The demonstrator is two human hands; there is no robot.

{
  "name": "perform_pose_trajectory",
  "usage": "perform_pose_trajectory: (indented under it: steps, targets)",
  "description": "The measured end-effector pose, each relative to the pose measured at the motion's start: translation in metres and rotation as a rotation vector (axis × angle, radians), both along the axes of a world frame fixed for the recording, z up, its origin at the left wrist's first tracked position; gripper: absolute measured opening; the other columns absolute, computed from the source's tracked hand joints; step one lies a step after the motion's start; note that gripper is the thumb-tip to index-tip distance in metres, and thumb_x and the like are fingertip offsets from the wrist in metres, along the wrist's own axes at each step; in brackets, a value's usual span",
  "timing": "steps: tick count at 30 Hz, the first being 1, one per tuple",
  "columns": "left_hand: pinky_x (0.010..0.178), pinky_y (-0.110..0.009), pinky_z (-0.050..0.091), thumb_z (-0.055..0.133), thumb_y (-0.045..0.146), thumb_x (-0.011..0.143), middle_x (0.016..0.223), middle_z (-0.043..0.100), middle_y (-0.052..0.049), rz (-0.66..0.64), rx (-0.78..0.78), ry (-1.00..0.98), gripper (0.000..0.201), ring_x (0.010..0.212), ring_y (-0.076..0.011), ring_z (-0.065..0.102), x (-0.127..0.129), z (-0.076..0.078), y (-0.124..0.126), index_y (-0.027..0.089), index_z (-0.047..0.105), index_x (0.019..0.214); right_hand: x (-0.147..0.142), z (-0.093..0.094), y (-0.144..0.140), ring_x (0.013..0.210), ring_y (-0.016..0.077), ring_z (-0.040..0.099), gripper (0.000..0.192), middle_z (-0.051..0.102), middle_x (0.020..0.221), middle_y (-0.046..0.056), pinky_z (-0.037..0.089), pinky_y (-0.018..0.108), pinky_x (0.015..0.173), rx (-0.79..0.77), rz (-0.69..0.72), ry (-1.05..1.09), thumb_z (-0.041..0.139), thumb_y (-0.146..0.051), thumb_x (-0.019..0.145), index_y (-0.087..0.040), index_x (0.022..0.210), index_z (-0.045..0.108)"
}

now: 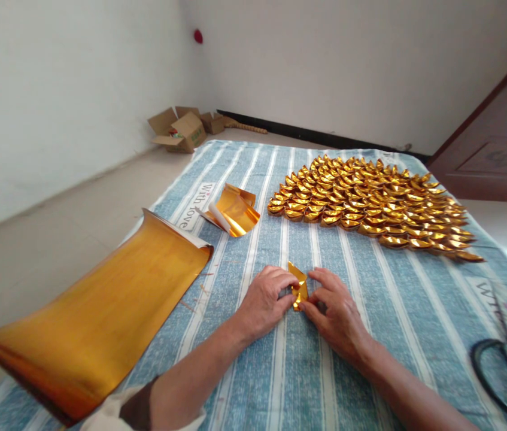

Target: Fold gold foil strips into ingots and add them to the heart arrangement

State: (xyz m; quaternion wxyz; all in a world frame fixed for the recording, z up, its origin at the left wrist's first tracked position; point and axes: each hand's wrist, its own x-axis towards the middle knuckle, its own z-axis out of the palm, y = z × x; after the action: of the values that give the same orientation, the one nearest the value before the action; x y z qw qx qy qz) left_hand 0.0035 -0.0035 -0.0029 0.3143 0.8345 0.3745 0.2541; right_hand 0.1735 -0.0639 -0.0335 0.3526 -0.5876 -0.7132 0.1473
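Observation:
Between my two hands is a small folded piece of gold foil paper [298, 286], held just over the striped cloth. My left hand [267, 299] pinches its left side with thumb and fingers. From the right, my right hand [334, 305] has its thumb at the lower edge and its fingers near the upper edge. Several rows of folded gold foil ingots [370, 206] stand close together beyond my right hand. Small curled gold sheets [235, 212] lie farther up to the left, and a large gold foil sheet [96, 311] spreads at the left.
A blue and white striped cloth [253, 383] covers the table. Black-handled scissors [502, 371] lie at the right edge. Open cardboard boxes [181, 131] stand on the floor beyond the far left corner. A brown door [500, 131] is at the right.

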Motion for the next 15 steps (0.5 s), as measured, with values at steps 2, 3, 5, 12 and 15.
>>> perform_pose_trajectory:
  steps: [2,3,5,12,15]
  targets:
    - [0.086,-0.036,0.045,0.067,0.006,0.072,0.094,0.070,-0.003,0.003,0.003,0.007,0.021,0.092,-0.0206,0.058,0.0001,-0.0004,0.0000,0.018,0.066,0.090,0.0003,-0.0002,-0.0002,0.122,0.0295,0.048,0.018,0.059,0.121,0.011,0.039,0.053,0.102,-0.002,0.002,-0.003,0.061,-0.025,0.083,-0.020,0.066,0.061]
    - [0.086,-0.036,0.045,0.067,0.006,0.072,0.093,0.070,-0.002,0.004,0.006,0.009,0.021,0.092,-0.0206,0.058,0.0001,-0.0007,0.0000,0.018,0.066,0.090,0.0006,-0.0004,-0.0002,0.122,0.0298,0.048,0.018,0.059,0.121,0.012,0.039,0.053,0.102,0.000,0.000,-0.005,0.062,-0.025,0.082,-0.020,0.066,0.060]
    - [0.086,-0.036,0.044,0.066,0.007,0.073,0.093,0.070,-0.002,0.000,0.011,0.007,0.021,0.092,-0.0205,0.058,0.0001,-0.0011,0.0001,0.019,0.066,0.090,0.0010,-0.0008,-0.0002,0.121,0.0299,0.049,0.014,0.059,0.120,0.012,0.040,0.053,0.101,0.013,-0.005,-0.005,0.063,-0.025,0.081,-0.020,0.068,0.060]
    - [0.086,-0.036,0.044,0.068,0.010,0.073,0.091,0.070,-0.003,0.010,0.001,0.002,0.019,0.092,-0.0207,0.059,0.0003,-0.0022,0.0003,0.019,0.066,0.089,-0.0024,0.0014,-0.0010,0.121,0.0280,0.048,0.018,0.058,0.117,0.011,0.045,0.050,0.097,0.175,0.062,-0.111,0.052,-0.017,0.088,-0.024,0.096,0.067]
    - [0.085,-0.036,0.045,0.069,0.011,0.073,0.090,0.069,-0.002,0.025,-0.005,0.005,0.017,0.092,-0.0209,0.058,0.0008,-0.0032,0.0007,0.020,0.066,0.087,-0.0042,0.0023,-0.0014,0.122,0.0275,0.047,0.023,0.059,0.118,0.010,0.046,0.050,0.097,0.192,0.076,-0.137,0.049,-0.016,0.089,-0.026,0.099,0.068]
